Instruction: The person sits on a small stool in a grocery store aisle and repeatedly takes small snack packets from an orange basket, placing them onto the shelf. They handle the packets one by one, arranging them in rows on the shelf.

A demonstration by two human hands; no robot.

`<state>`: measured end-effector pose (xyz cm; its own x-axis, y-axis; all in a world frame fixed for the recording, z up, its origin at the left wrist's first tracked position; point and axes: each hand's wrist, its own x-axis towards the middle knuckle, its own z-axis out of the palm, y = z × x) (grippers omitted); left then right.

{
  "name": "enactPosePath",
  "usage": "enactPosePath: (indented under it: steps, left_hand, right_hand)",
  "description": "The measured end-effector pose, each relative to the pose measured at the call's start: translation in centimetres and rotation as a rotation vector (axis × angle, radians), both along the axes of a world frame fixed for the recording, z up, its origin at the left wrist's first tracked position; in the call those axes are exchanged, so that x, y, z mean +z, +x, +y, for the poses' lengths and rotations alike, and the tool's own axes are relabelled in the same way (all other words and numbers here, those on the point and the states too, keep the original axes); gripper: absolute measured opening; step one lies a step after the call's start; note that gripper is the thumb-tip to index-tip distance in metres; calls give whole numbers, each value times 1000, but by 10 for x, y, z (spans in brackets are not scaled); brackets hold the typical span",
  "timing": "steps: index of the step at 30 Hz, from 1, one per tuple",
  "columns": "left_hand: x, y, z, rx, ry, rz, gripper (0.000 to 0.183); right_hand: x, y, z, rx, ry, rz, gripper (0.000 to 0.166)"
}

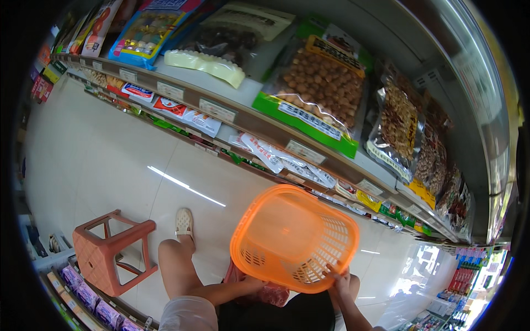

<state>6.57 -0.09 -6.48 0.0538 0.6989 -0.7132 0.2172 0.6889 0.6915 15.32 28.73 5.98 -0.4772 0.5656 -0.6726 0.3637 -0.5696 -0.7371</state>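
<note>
An orange plastic basket [285, 231] is tilted in front of me, with slotted sides and nothing visible inside. My right hand [340, 280] grips its near right rim, the fingers spread over the slots. My left hand [253, 284] lies at the near left rim, its fingers partly hidden, so its hold is unclear. Just beside it, under the basket's edge, is a shiny reddish item [274, 294], possibly a package.
Beyond the basket run shelves with a bag of round brown nuts [321, 82], a bag of mixed nuts [397, 120] and price-tag strips [217, 109]. A reddish plastic stool [103, 248] lies on its side at left on the tiled floor [124, 157]. Purple packages [89, 294] line a lower-left shelf.
</note>
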Motion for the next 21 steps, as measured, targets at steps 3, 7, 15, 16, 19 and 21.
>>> enactPosePath:
  steps: [3,7,15,16,19,21]
  left_hand:
    - [-25,39,10,193,-64,-157,43]
    - [-59,61,22,354,-98,-230,40]
    - [-118,65,34,224,44,-263,37]
    - [-117,59,38,167,45,-256,37]
    - [-109,43,46,-20,61,-211,37]
    - [-100,34,53,-198,65,-143,37]
  right_hand:
    - [-57,-5,8,74,4,17,60]
    - [-115,-8,17,160,74,-17,61]
    - [-205,13,58,109,33,-110,62]
    - [-212,15,65,85,8,-97,62]
    - [-223,10,76,37,-52,-127,58]
    - [-234,6,81,46,-26,-118,56]
